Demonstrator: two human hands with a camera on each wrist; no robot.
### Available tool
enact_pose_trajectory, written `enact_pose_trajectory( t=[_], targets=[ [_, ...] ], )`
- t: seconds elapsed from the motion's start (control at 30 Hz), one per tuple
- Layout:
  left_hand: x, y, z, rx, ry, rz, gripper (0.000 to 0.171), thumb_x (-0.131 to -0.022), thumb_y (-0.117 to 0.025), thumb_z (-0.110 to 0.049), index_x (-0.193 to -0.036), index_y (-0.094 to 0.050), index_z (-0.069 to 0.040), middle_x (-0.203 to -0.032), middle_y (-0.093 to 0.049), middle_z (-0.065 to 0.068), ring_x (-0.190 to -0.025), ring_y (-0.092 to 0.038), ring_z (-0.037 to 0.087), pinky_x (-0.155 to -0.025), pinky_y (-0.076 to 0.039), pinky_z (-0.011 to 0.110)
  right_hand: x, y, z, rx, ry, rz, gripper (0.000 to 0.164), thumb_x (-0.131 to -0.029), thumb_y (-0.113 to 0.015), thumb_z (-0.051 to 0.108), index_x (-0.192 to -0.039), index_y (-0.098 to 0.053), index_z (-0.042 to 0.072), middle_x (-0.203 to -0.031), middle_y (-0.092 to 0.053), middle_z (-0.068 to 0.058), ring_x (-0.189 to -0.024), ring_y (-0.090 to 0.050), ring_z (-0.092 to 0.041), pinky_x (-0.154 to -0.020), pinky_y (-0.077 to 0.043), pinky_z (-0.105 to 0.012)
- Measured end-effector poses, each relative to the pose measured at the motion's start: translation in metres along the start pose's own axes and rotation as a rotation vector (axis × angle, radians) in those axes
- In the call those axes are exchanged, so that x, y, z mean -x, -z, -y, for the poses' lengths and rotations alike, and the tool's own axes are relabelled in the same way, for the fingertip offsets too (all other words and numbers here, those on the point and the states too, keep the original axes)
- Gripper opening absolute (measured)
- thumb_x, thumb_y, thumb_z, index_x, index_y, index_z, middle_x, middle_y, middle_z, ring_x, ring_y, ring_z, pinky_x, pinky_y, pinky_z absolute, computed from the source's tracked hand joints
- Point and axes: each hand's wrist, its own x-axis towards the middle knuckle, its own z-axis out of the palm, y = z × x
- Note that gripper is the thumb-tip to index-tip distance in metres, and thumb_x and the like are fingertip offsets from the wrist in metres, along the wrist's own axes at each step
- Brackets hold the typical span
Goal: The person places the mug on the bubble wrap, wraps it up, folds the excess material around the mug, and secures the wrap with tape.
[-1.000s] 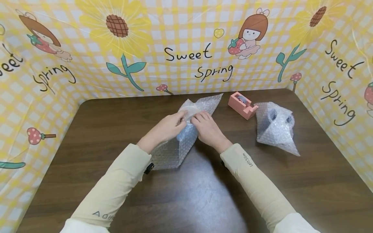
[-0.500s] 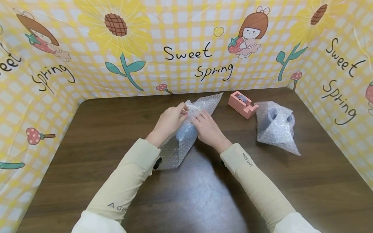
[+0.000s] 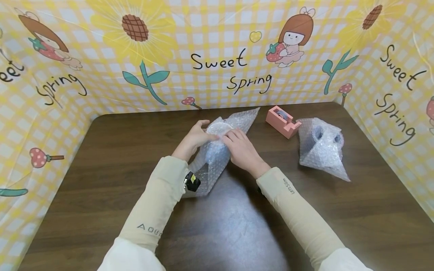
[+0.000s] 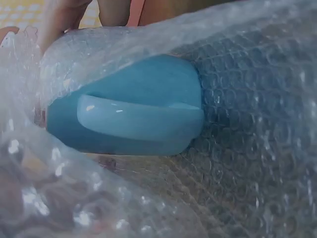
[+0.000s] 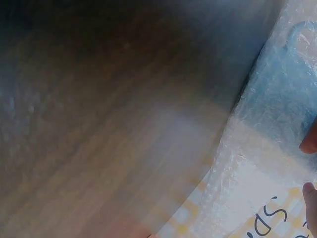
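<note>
A light blue mug (image 4: 138, 116) lies on its side in a sheet of bubble wrap (image 3: 247, 119), its handle towards the left wrist camera. In the head view the round white end shows through the wrap between the hands. My left hand (image 3: 193, 141) is at the left of the bundle, its thumb pressing on the wrap near the round end and its fingers spread away from the thumb. My right hand (image 3: 243, 152) holds the wrap against the mug from the right with bent fingers. The right wrist view shows two fingertips (image 5: 310, 139) at its right edge.
A pink tape dispenser (image 3: 283, 122) stands behind and right of the bundle. Farther right lies another bubble-wrapped bundle (image 3: 320, 148) with two round openings showing. A patterned yellow cloth (image 3: 217, 45) walls the back and sides of the brown table (image 3: 118, 150).
My left hand first moved up with its fingers together near the wrap's edge. Now it has turned, fingers spread and thumb on the wrap. The right hand has stayed in place.
</note>
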Motion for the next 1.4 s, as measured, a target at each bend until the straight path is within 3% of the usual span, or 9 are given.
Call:
enact_pose_trajectory(
  t=[0.1,0.4,0.63,0.73,0.87,1.0,1.1,1.27,1.4],
  targets=[
    [-0.001,0.0,-0.002,0.007,0.041,0.001,0.074,-0.084,-0.068,-0.004,-0.147,-0.03,-0.014,-0.149,-0.038,0.016,-0.134,-0.041,0.03,-0.111,-0.035,0.041,-0.001,0.0,0.001,0.012,-0.002,0.011,0.034,-0.069,-0.061,-0.011,-0.099,-0.059,0.006,-0.103,-0.06,-0.009,-0.108,-0.053,-0.029,-0.109,-0.035,-0.045],
    [0.0,-0.005,-0.004,-0.069,-0.008,-0.024,0.07,-0.078,-0.052,0.006,-0.144,-0.033,-0.005,-0.145,-0.04,0.018,-0.127,-0.042,0.032,-0.109,-0.035,0.044,-0.004,0.005,0.0,-0.005,0.002,0.035,0.034,-0.067,-0.061,-0.013,-0.096,-0.059,0.006,-0.107,-0.062,-0.01,-0.11,-0.055,-0.027,-0.108,-0.037,-0.044],
    [-0.003,-0.012,-0.004,-0.279,-0.025,-0.123,0.062,-0.081,-0.045,-0.002,-0.142,-0.035,-0.006,-0.143,-0.044,0.019,-0.126,-0.044,0.035,-0.107,-0.037,0.046,-0.008,0.014,-0.003,-0.262,-0.083,0.014,0.043,-0.068,-0.05,-0.02,-0.103,-0.063,0.002,-0.113,-0.065,-0.013,-0.117,-0.056,-0.028,-0.108,-0.039,-0.043],
    [-0.004,-0.014,-0.004,-0.303,-0.009,-0.164,0.058,-0.083,-0.044,-0.005,-0.14,-0.038,-0.008,-0.142,-0.045,0.019,-0.128,-0.042,0.037,-0.108,-0.035,0.048,-0.007,0.014,-0.007,-0.38,-0.21,-0.1,0.044,-0.072,-0.045,-0.02,-0.107,-0.063,0.0,-0.118,-0.064,-0.015,-0.119,-0.055,-0.029,-0.106,-0.041,-0.041],
    [-0.006,-0.015,-0.002,-0.302,-0.014,-0.187,0.055,-0.084,-0.042,-0.006,-0.139,-0.039,-0.009,-0.141,-0.046,0.019,-0.129,-0.041,0.04,-0.109,-0.033,0.049,-0.002,0.009,-0.018,-0.506,-0.532,-0.223,0.041,-0.079,-0.044,-0.013,-0.115,-0.06,-0.002,-0.124,-0.059,-0.018,-0.119,-0.053,-0.031,-0.102,-0.042,-0.042],
    [-0.007,-0.017,-0.001,-0.311,-0.022,-0.198,0.055,-0.083,-0.042,-0.006,-0.138,-0.041,-0.009,-0.141,-0.047,0.019,-0.129,-0.04,0.041,-0.109,-0.032,0.049,0.003,0.002,-0.032,-0.797,-0.914,-0.135,0.045,-0.091,-0.045,0.002,-0.136,-0.043,-0.003,-0.141,-0.045,-0.022,-0.131,-0.044,-0.033,-0.109,-0.037,-0.043],
    [-0.007,-0.019,-0.001,-0.319,-0.021,-0.197,0.055,-0.083,-0.043,-0.006,-0.138,-0.041,-0.009,-0.141,-0.047,0.019,-0.129,-0.04,0.041,-0.109,-0.032,0.049,0.006,0.0,-0.04,-1.045,-1.11,-0.017,0.058,-0.097,-0.046,0.014,-0.148,-0.022,-0.002,-0.152,-0.03,-0.023,-0.141,-0.032,-0.033,-0.116,-0.029,-0.041],
    [-0.006,-0.022,-0.003,-0.318,-0.02,-0.201,0.054,-0.084,-0.044,-0.005,-0.138,-0.042,-0.009,-0.14,-0.048,0.018,-0.128,-0.042,0.04,-0.109,-0.033,0.048,0.008,0.001,-0.051,-1.431,-1.221,0.016,0.072,-0.1,-0.042,0.017,-0.152,0.006,0.002,-0.159,-0.013,-0.019,-0.148,-0.018,-0.025,-0.121,-0.019,-0.034],
    [-0.005,-0.025,-0.004,-0.311,-0.014,-0.212,0.052,-0.085,-0.044,-0.006,-0.137,-0.043,-0.01,-0.139,-0.049,0.018,-0.127,-0.043,0.039,-0.108,-0.035,0.048,0.007,0.003,-0.054,-1.585,-1.213,-0.008,0.072,-0.101,-0.039,0.015,-0.152,0.01,0.004,-0.161,-0.007,-0.016,-0.149,-0.015,-0.025,-0.121,-0.017,-0.032]
  ],
)
